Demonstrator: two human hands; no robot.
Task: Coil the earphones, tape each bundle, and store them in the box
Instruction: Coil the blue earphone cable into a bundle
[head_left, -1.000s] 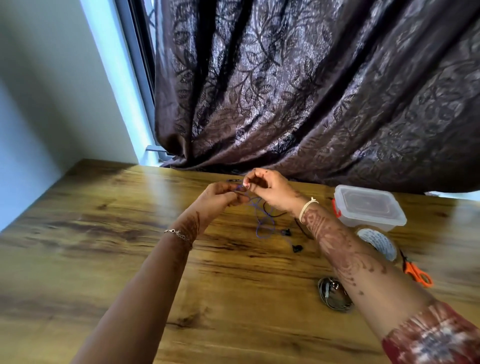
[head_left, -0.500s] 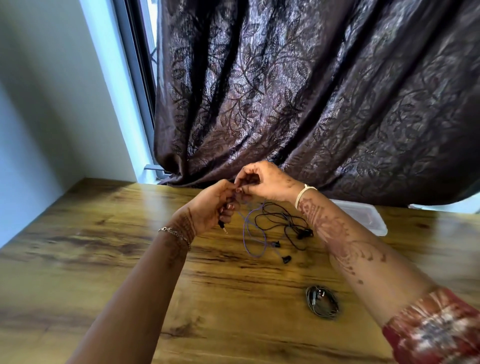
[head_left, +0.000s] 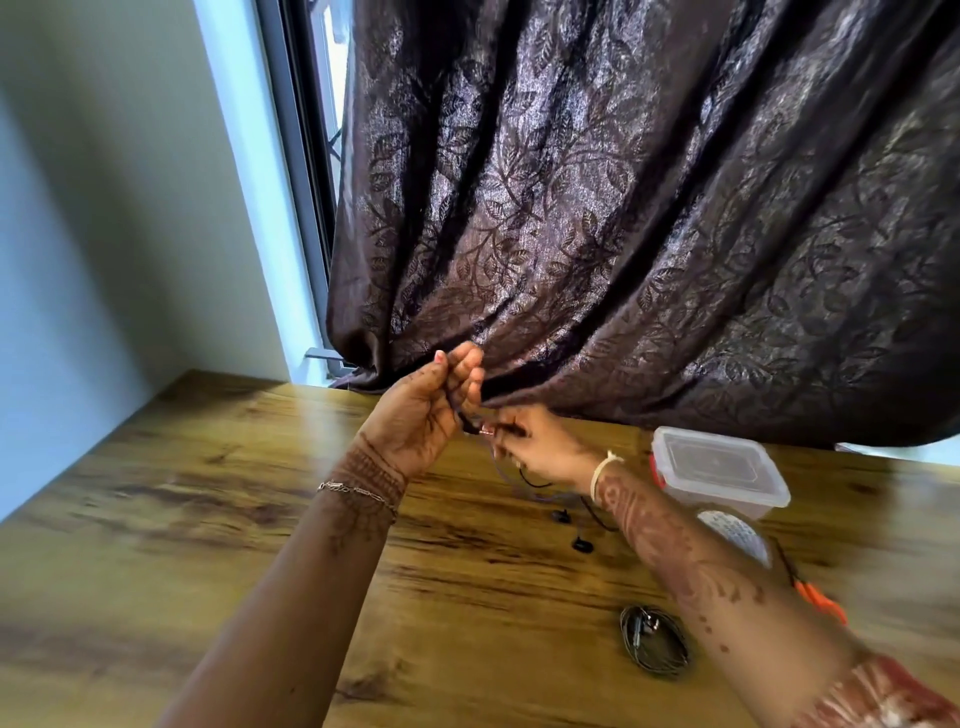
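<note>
Left hand (head_left: 426, 410) is standing upright like a spool, thumb pinning the thin purple-and-black wired earphones (head_left: 561, 516); right hand (head_left: 540, 448) is pinching the plug end, for winding I guess, buds trailing on the wooden table (head_left: 208, 519).

We see open wood on the table (head_left: 182, 519) to the left of the left hand (head_left: 421, 415), bounded by the wall (head_left: 104, 260) at far left and by the curtain (head_left: 623, 234), whose hem lies along the back edge just behind both hands. Right of the right hand (head_left: 540, 452), passage is narrowed by the lidded box (head_left: 719, 470), the tape roll (head_left: 735, 535) just in front of it and the scissors (head_left: 821, 603). Between the forearms, the loose earphones (head_left: 571, 519) trail from both hands to the wood, and a coiled bundle (head_left: 654, 647) lies beside the right forearm.
</note>
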